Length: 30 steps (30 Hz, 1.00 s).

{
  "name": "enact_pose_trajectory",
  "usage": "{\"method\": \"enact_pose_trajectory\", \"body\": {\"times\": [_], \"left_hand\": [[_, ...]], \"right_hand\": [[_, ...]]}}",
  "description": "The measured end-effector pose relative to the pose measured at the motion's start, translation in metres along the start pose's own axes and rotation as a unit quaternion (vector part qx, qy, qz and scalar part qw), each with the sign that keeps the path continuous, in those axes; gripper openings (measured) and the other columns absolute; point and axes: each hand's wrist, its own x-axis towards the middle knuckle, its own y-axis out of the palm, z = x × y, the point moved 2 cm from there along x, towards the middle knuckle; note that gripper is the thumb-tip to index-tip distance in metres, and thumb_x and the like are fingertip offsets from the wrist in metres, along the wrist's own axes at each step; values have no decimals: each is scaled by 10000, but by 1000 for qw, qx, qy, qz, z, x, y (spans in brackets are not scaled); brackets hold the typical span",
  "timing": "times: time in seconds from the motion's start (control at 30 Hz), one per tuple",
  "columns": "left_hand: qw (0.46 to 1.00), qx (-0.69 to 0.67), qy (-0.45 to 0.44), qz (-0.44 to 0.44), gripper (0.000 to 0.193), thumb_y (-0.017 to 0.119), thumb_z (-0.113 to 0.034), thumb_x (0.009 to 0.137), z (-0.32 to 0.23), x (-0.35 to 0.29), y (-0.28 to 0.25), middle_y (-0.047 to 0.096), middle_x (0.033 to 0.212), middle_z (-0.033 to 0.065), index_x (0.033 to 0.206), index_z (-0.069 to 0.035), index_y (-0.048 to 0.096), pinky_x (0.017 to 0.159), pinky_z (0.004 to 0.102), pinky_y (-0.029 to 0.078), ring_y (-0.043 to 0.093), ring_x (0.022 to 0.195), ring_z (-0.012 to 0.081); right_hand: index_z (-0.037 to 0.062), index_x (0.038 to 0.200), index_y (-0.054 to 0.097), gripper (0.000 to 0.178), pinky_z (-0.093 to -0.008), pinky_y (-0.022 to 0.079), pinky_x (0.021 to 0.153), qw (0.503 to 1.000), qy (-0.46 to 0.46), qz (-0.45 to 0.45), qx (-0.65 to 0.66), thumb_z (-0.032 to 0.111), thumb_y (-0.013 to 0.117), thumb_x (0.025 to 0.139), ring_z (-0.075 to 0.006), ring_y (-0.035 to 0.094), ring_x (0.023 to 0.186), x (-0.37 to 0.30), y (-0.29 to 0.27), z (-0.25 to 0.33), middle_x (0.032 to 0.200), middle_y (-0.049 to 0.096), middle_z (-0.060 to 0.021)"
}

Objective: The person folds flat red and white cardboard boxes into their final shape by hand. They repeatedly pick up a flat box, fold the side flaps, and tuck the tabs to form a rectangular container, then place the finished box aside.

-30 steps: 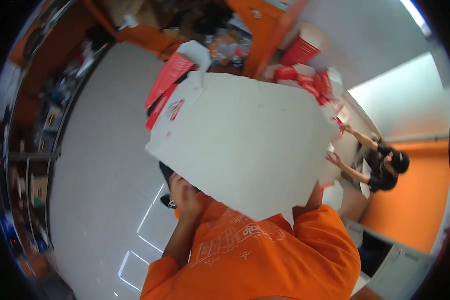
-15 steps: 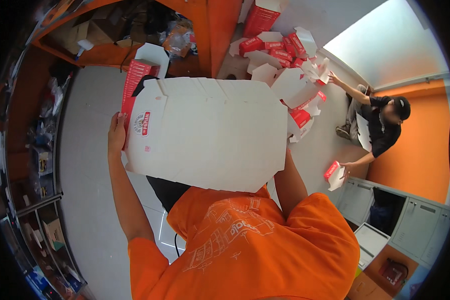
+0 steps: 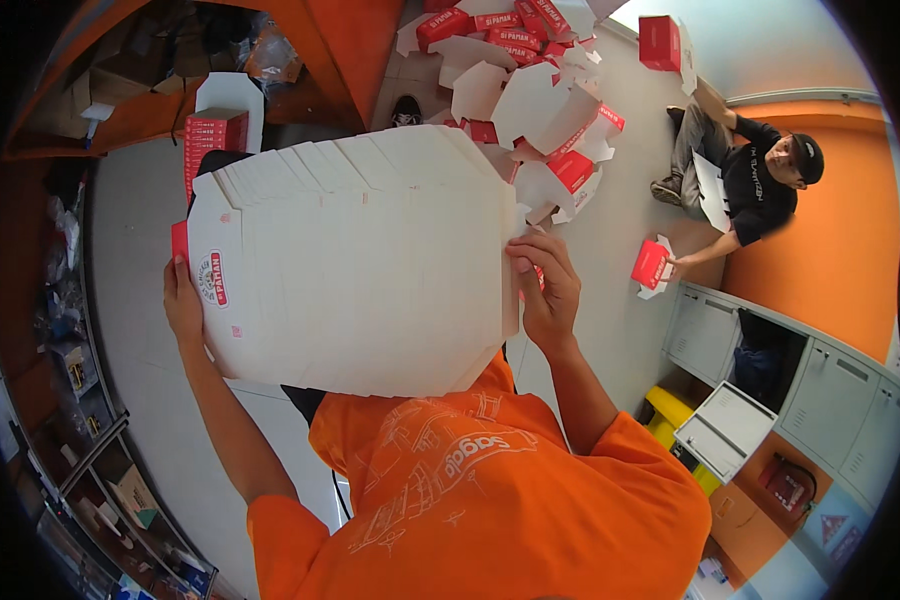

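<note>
A fanned stack of flat white cardboard box blanks (image 3: 360,265) lies across in front of me, with a red-and-white round print near its left edge. My left hand (image 3: 182,305) is closed on the stack's left side, thumb side up along the edge. At the right edge, my right hand (image 3: 547,290) is closed with bent fingers against the cardboard; part of its grip is hidden. Beyond the stack's far left corner stands a pile of red folded boxes (image 3: 213,135) with a white flap raised. What lies beneath the blanks is hidden.
A heap of red-and-white boxes (image 3: 530,90) lies on the floor ahead. At right, a seated person (image 3: 755,175) in black holds a red box (image 3: 660,45) and touches another box (image 3: 652,263). Grey lockers (image 3: 705,330) and an orange shelf (image 3: 335,60) stand around.
My right hand has come up from below the right edge onto the blanks. The stack's layers now show fanned out. My view has shifted right, and the seated person has raised one box.
</note>
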Motion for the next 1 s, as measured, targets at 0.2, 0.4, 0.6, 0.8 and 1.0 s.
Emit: {"method": "enact_pose_trajectory", "body": {"times": [0.2,0.4,0.6,0.8,1.0], "left_hand": [[1000,-6,-1,-4,696,429,-619,1035,12,6,0,657,1353,191,1434,-68,580,1082,407,436,614,1256,347],[1000,-17,-3,-11,702,440,-610,1034,4,2,1,652,1355,198,1428,-46,580,1077,407,438,617,1246,346],[1000,11,-2,-12,688,434,-607,1034,5,2,0,661,1343,187,1414,-56,592,1074,408,439,622,1236,336],[1000,4,-1,-17,677,427,-616,1032,0,-1,1,667,1338,171,1413,-83,598,1071,413,442,627,1226,339],[1000,4,-16,-8,690,426,-649,1018,-1,-2,0,668,1348,154,1414,-113,603,1078,424,439,621,1245,341]], "right_hand": [[-33,1300,571,296,-342,530,869,963,155,-36,219,9,587,1007,-182,668,1030,-13,4,6,1095,696,-123],[-21,1359,522,337,-343,508,899,953,233,40,188,141,518,1063,-195,681,1021,-15,6,1,1105,722,-142],[-18,1369,514,368,-356,510,902,947,211,34,241,88,575,1022,-203,675,1063,-1,-6,7,1110,731,-137],[12,1279,605,325,-369,497,954,978,181,76,65,21,624,954,-263,653,1109,8,-1,17,1183,688,-128],[-3,975,707,128,-374,527,876,988,127,65,64,13,753,857,-263,603,1161,11,3,13,1310,598,-129]]}}
